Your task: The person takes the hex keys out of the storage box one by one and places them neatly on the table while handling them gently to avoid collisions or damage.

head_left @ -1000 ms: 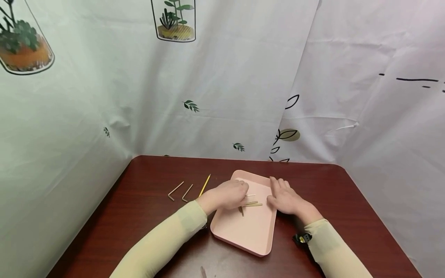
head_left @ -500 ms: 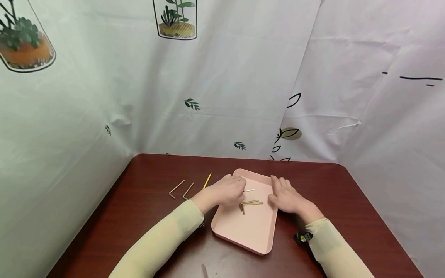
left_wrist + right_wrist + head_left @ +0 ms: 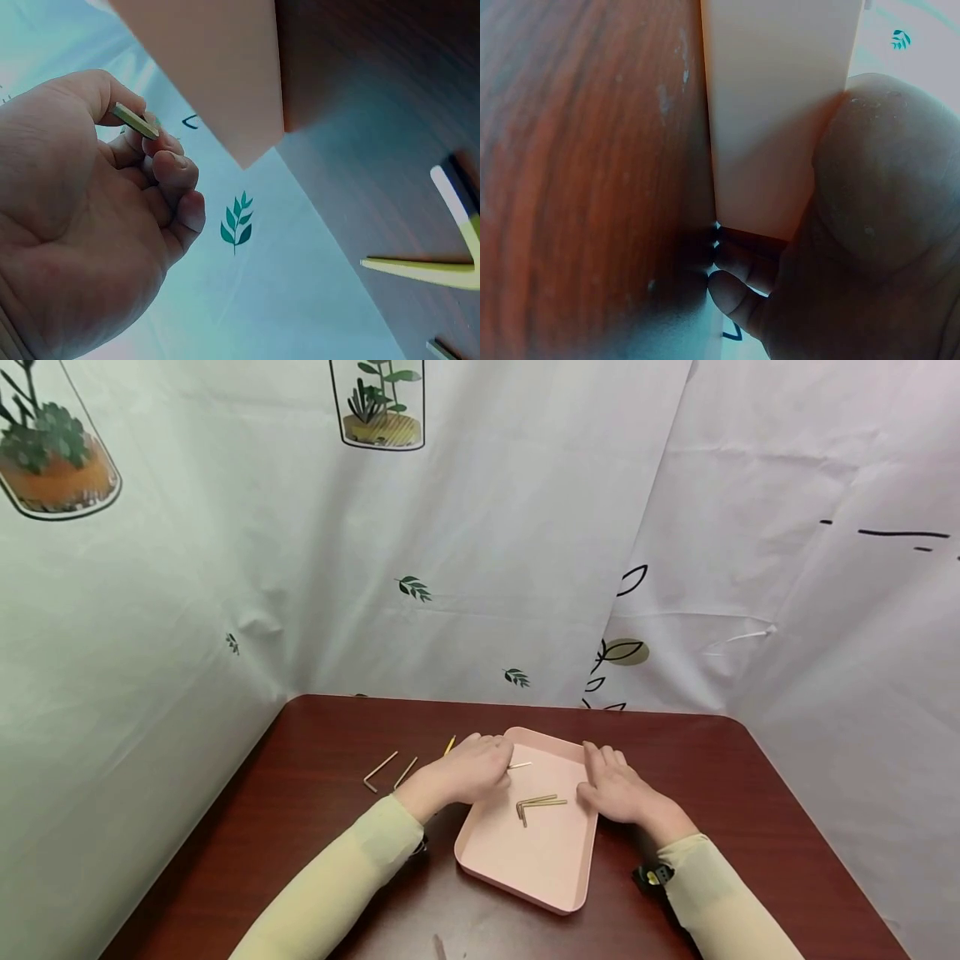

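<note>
My left hand [image 3: 467, 768] pinches a brass-coloured hex key over the left side of the pink tray [image 3: 525, 872]. In the left wrist view, a short six-sided end of this hex key [image 3: 135, 121] shows between thumb and fingers, and the other fingers are curled. In the tray's middle, several similar hex keys [image 3: 542, 802] lie bunched together. At the tray's right side, my right hand [image 3: 624, 785] holds the edge near the far corner. The right wrist view has its thumb [image 3: 885, 172] over the rim and other fingertips beyond the corner.
Two L-shaped hex keys [image 3: 380, 768] lie on the dark red table [image 3: 247, 827] left of the tray. Closer to the tray is a yellow L-shaped key [image 3: 420, 271], partly behind my left hand in the head view. White printed sheets [image 3: 480, 527] hang around the table.
My left hand has drawn leftward from the bunched hex keys toward the tray's left edge, carrying one hex key. The right hand and the tray have stayed in place.
</note>
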Demonstrator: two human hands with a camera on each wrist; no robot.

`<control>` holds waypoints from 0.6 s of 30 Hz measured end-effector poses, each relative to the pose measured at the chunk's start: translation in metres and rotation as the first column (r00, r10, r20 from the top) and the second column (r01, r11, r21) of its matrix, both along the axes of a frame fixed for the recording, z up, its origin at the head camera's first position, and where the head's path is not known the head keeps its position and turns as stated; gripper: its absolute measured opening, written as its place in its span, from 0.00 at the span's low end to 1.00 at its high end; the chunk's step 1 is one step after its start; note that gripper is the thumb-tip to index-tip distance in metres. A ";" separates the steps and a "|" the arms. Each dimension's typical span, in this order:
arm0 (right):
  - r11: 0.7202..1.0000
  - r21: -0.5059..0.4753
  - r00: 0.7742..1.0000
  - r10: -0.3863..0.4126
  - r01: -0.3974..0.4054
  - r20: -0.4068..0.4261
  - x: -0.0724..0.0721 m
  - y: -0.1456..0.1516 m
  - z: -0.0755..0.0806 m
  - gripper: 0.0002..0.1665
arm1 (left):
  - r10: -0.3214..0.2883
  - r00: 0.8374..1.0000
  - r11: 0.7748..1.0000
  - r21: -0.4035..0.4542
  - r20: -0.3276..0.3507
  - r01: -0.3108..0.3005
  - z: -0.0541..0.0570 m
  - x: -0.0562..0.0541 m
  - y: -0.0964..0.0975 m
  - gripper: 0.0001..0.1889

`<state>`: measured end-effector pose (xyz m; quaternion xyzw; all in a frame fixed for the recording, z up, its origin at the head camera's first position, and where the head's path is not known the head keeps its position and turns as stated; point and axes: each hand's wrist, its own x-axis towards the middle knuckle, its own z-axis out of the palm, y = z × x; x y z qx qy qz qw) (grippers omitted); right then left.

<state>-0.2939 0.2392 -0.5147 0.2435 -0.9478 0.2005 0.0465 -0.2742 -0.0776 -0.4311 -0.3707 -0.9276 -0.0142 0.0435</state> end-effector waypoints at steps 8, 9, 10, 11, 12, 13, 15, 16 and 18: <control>1.000 -0.004 0.999 0.026 -0.026 -0.026 -0.001 0.004 -0.002 0.49 | 0.027 1.000 0.999 0.023 0.013 -0.027 0.001 -0.001 -0.011 0.06; 1.000 -0.005 0.999 0.022 -0.022 -0.031 0.001 0.003 0.001 0.49 | 0.028 1.000 0.999 0.027 0.012 -0.028 0.001 -0.001 -0.012 0.07; 1.000 0.000 0.999 0.017 -0.017 -0.034 0.004 0.001 0.005 0.48 | 0.029 1.000 0.999 0.029 0.010 -0.029 0.000 -0.002 -0.015 0.07; 1.000 0.005 0.999 0.017 -0.017 -0.035 0.006 -0.001 0.008 0.48 | 0.031 1.000 0.999 0.032 0.001 -0.031 -0.001 -0.002 -0.017 0.07; 1.000 0.014 0.999 0.017 -0.017 -0.038 0.007 -0.002 0.010 0.48 | 0.032 0.999 0.999 0.035 -0.005 -0.032 -0.001 -0.003 -0.019 0.08; 1.000 0.022 0.999 0.018 -0.017 -0.041 0.008 -0.003 0.011 0.47 | 0.035 0.999 0.999 0.040 -0.008 -0.034 -0.001 -0.003 -0.021 0.08; 0.999 0.037 1.000 0.003 -0.003 -0.011 0.013 -0.008 0.020 0.47 | 0.042 0.999 0.998 0.049 -0.003 -0.042 -0.001 -0.003 -0.027 0.09; 0.999 0.047 1.000 -0.005 0.004 0.011 0.016 -0.011 0.025 0.47 | 0.043 0.999 0.998 0.056 -0.003 -0.043 -0.001 -0.003 -0.029 0.09; 0.998 0.060 0.999 -0.015 0.013 0.032 0.016 -0.012 0.027 0.47 | 0.042 0.999 0.997 0.069 -0.001 -0.042 -0.001 -0.002 -0.035 0.09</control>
